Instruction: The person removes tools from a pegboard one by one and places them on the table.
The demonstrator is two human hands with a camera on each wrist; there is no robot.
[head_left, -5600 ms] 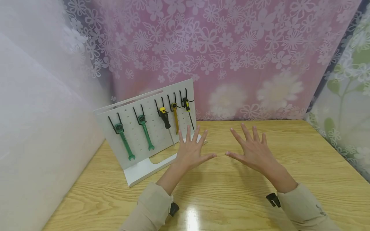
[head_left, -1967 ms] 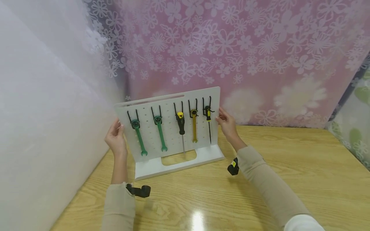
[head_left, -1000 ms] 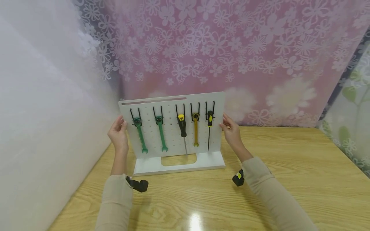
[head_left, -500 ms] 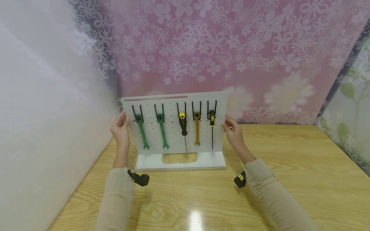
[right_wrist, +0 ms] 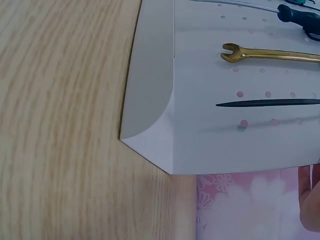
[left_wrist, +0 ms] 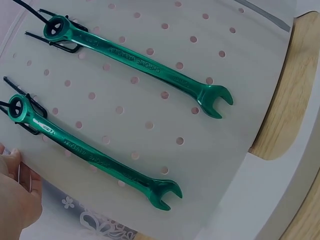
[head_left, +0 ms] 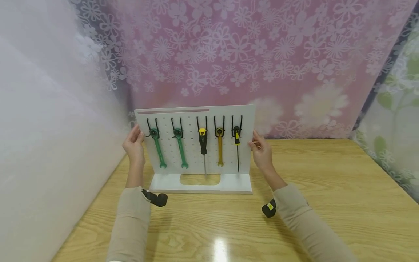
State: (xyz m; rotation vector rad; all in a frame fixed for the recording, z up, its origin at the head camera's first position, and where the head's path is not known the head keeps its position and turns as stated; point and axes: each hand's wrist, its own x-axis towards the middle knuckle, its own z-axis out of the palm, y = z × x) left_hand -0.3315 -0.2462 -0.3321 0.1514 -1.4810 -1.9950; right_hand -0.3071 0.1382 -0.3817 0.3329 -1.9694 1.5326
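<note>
A white pegboard stand [head_left: 193, 160] stands upright on the table, facing me. On its black hooks hang two green combination wrenches [head_left: 159, 151] [left_wrist: 145, 65], a black-and-yellow screwdriver [head_left: 203, 142], a gold combination wrench [head_left: 220, 149] [right_wrist: 270, 54] and a thinner black-and-yellow screwdriver [head_left: 237, 138]. My left hand [head_left: 134, 145] holds the board's left side edge, its fingertips partly behind the panel. At the opposite edge, my right hand [head_left: 262, 153] pinches the panel between thumb and fingers. Only part of the left hand [left_wrist: 20, 200] and right hand [right_wrist: 311, 200] shows in the wrist views.
The wooden table [head_left: 203, 225] extends in front of the stand and to its right. A white fabric wall [head_left: 59, 127] rises close on the left. Behind hangs a pink flowered curtain [head_left: 229, 54], and a green-patterned one [head_left: 392, 109] is at the right.
Earlier both hands were spread above the table, and the stand was angled. The hands have since taken its two side edges, and it has turned to face me squarely. Lately little has moved.
</note>
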